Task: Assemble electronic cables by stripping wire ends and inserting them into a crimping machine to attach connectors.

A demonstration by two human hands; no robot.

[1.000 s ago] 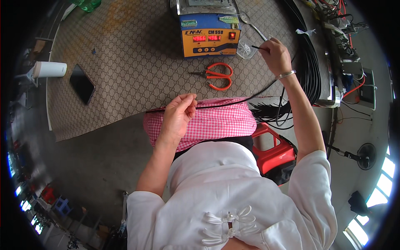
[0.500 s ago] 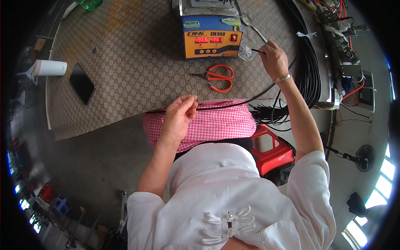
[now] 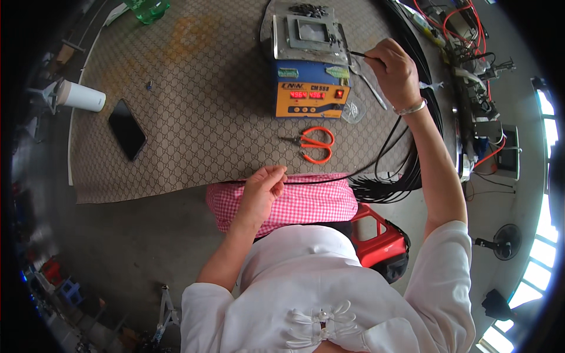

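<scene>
My left hand (image 3: 263, 191), fingers pinched, holds a black cable (image 3: 321, 182) over my lap at the table's near edge. Farther off, my right hand (image 3: 393, 70) is closed on a black cable end, whose tip points left at the right edge of the metal top of a solder pot (image 3: 312, 106). I cannot tell whether the tip touches that metal. The pot has a blue and orange body with a lit red display. Beside it on the right lie a metal spoon (image 3: 371, 85) and a small clear dish (image 3: 353, 110). Orange-handled scissors (image 3: 318, 144) rest in front.
A thick bundle of black cable (image 3: 418, 167) curves along the table's right side. On the left are a black phone (image 3: 128, 129), a white cup (image 3: 81, 96) and a green bottle (image 3: 148, 8). Pink checked cloth (image 3: 318, 200) covers my lap, with a red stool (image 3: 376, 235) beside me.
My right hand has moved farther away, taking the cable end from near the clear dish to the pot's top edge. My left hand still pinches the cable. The view has shifted.
</scene>
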